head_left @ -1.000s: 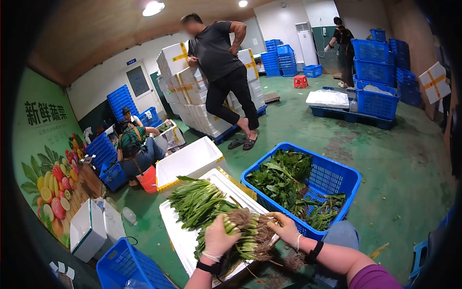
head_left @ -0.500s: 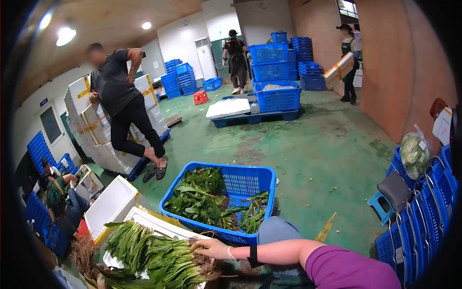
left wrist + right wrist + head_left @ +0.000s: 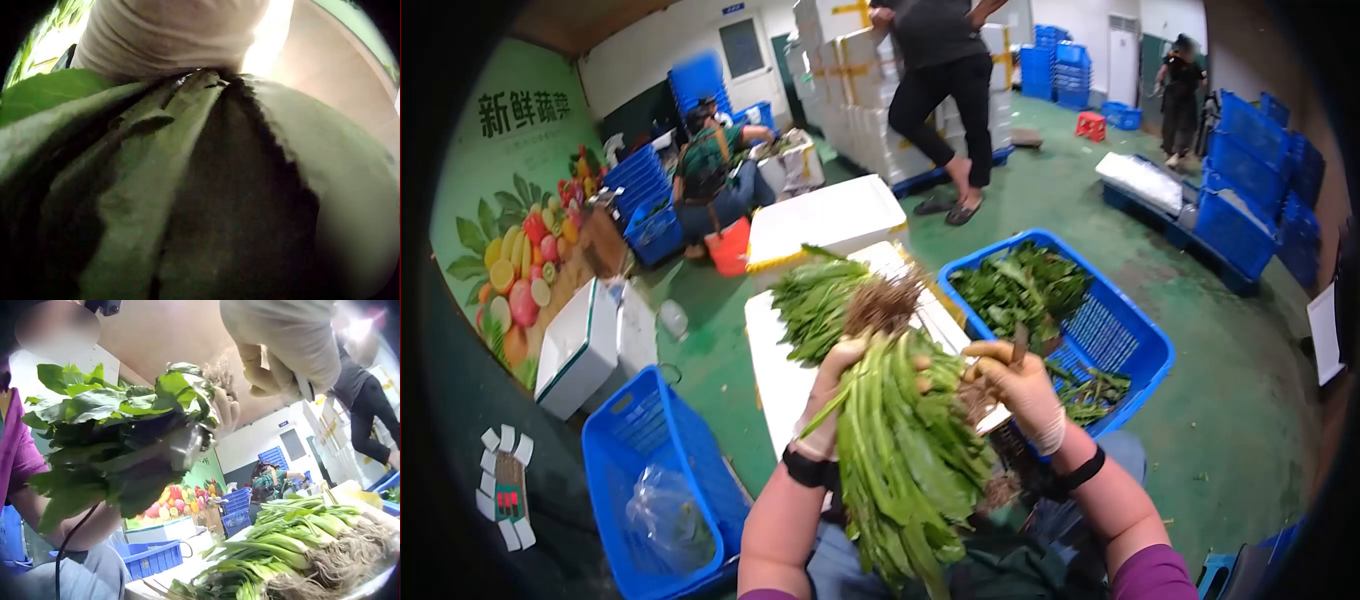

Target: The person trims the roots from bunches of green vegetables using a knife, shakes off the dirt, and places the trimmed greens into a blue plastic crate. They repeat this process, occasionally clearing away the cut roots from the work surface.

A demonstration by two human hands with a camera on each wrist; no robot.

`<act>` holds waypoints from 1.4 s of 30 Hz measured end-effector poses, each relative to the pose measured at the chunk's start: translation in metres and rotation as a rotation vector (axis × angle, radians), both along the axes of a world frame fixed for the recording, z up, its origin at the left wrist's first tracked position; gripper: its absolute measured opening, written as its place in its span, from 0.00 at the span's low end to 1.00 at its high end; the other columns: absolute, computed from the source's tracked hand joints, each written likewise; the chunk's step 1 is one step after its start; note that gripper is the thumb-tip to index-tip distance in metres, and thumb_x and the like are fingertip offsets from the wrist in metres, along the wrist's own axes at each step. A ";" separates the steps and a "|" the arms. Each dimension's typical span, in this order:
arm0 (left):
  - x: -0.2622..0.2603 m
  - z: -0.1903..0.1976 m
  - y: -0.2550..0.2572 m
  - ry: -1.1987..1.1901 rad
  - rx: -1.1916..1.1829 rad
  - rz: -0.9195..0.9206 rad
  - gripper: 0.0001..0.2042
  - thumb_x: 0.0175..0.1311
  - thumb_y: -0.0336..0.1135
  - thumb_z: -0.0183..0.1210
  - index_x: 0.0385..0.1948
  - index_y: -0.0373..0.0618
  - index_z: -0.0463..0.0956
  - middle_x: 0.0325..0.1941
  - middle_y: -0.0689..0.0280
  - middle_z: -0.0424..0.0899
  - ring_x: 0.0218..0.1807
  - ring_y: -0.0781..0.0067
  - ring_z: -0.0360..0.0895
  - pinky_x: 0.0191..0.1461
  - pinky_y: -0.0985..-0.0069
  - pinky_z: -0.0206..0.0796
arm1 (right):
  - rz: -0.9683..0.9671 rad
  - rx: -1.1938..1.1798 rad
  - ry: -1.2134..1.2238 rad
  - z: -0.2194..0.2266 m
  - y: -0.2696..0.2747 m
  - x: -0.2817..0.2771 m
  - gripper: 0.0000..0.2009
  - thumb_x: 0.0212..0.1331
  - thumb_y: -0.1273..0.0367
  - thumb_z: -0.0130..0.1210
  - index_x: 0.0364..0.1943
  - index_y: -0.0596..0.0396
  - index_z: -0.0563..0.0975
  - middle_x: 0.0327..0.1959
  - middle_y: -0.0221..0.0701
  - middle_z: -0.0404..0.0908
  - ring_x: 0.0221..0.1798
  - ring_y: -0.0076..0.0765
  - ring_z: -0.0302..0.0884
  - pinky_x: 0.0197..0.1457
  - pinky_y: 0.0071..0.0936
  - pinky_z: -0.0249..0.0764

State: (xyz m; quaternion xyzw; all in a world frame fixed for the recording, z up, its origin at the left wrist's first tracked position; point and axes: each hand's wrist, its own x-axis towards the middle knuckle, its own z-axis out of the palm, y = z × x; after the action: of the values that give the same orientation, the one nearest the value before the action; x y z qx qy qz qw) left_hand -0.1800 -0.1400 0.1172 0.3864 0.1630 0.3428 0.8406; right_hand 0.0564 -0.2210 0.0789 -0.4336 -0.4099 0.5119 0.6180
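Since the earlier frame, swung the bunch (image 3: 915,440) from low left to front centre and drew the right hand (image 3: 1018,388) off the pile (image 3: 815,300). Probably handling this bunch apart from the rest now. Gripping it in the left hand (image 3: 828,395), roots (image 3: 885,303) up and away, leaves hanging. In the right, curled fingers round something blade-like (image 3: 1020,342), too blurred to name.

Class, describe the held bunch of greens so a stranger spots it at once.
Find the white foam board. At its near side, the left hand grips a bunch of greens. Unlike the greens lying on the board, this bunch is held up, leaves fanned out.
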 end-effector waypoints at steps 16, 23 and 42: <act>0.048 -0.036 -0.001 0.142 0.113 -0.169 0.30 0.66 0.40 0.60 0.68 0.37 0.64 0.61 0.61 0.78 0.60 0.72 0.76 0.67 0.71 0.68 | 0.033 0.041 -0.076 -0.011 0.010 -0.011 0.26 0.63 0.66 0.65 0.63 0.61 0.72 0.48 0.29 0.80 0.51 0.22 0.77 0.55 0.25 0.75; 0.048 -0.042 -0.005 0.216 0.218 -0.200 0.34 0.70 0.52 0.60 0.69 0.38 0.62 0.59 0.61 0.77 0.56 0.72 0.77 0.62 0.72 0.70 | 0.014 -0.013 -0.083 -0.011 0.008 -0.012 0.17 0.65 0.64 0.63 0.53 0.58 0.77 0.37 0.24 0.81 0.29 0.16 0.72 0.29 0.17 0.67; 0.050 -0.069 0.007 0.316 0.299 -0.207 0.38 0.63 0.48 0.70 0.68 0.40 0.59 0.56 0.65 0.78 0.54 0.77 0.77 0.58 0.74 0.73 | 0.098 0.002 -0.077 -0.032 0.016 -0.011 0.21 0.61 0.68 0.66 0.57 0.59 0.76 0.42 0.26 0.83 0.31 0.17 0.75 0.32 0.19 0.74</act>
State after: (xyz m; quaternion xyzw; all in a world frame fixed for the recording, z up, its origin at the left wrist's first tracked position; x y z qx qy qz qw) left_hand -0.1302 -0.1330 0.0482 0.5703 0.1992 0.2102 0.7687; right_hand 0.0459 -0.2053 0.0465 -0.4319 -0.4547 0.5242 0.5762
